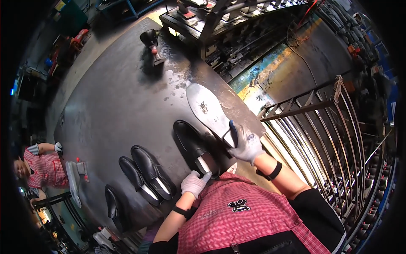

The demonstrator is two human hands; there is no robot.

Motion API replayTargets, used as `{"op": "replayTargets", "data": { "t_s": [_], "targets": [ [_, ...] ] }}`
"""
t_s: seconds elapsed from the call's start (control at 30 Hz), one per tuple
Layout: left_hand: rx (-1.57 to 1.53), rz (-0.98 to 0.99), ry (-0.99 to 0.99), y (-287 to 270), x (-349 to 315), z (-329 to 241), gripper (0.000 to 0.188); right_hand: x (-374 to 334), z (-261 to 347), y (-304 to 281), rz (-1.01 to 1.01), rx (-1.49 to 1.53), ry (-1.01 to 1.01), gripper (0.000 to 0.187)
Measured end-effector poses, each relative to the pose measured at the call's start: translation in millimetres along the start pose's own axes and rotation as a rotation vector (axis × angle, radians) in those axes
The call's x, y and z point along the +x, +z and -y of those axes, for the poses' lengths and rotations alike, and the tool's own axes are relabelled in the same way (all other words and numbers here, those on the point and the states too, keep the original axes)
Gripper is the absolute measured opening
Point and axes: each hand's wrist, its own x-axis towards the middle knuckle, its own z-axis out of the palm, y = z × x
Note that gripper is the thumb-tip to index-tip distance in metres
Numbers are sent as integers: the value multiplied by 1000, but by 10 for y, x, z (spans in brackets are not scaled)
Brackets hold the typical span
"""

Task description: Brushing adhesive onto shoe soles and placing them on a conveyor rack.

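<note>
In my right hand point(247, 146), gloved in white, is a pale shoe sole point(207, 106) with a dark patch in its middle. The fingers are closed round its narrow heel end, and a dark edge shows there. My left hand point(195, 184), also gloved, grips the heel end of a black loafer point(191, 137) lying toe away from me. A pale piece shows in the loafer's opening. The loafer and the sole are side by side, the sole to the right. Part of the left fingers is hidden behind the loafer's heel.
Several black loafers point(148, 163) lie left along the dark table point(114, 110). A hand tool with red parts point(155, 53) stands at the far side. Metal racks point(313, 139) rise at the right. Another person point(44, 163) stands at the left end, near an upright grey sole-shaped piece point(72, 182).
</note>
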Motion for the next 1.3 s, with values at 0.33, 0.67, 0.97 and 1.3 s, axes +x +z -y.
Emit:
{"op": "replayTargets", "data": {
  "t_s": [0.33, 0.67, 0.97, 1.3],
  "targets": [
    [43, -379, -166, 179, 233, 173, 53, -1048, -824, 744, -130, 532, 146, 105],
    [-1674, -58, -410, 573, 257, 406, 33, -799, -969, 1124, 84, 459, 142, 59],
    [-1456, -456, 60, -315, -196, -248, 55, -594, -563, 231, 396, 262, 133, 51],
    [-359, -1027, 292, -1304, -271, -705, 73, 687, 1081, -442, 377, -425, -310, 37]
  ]
}}
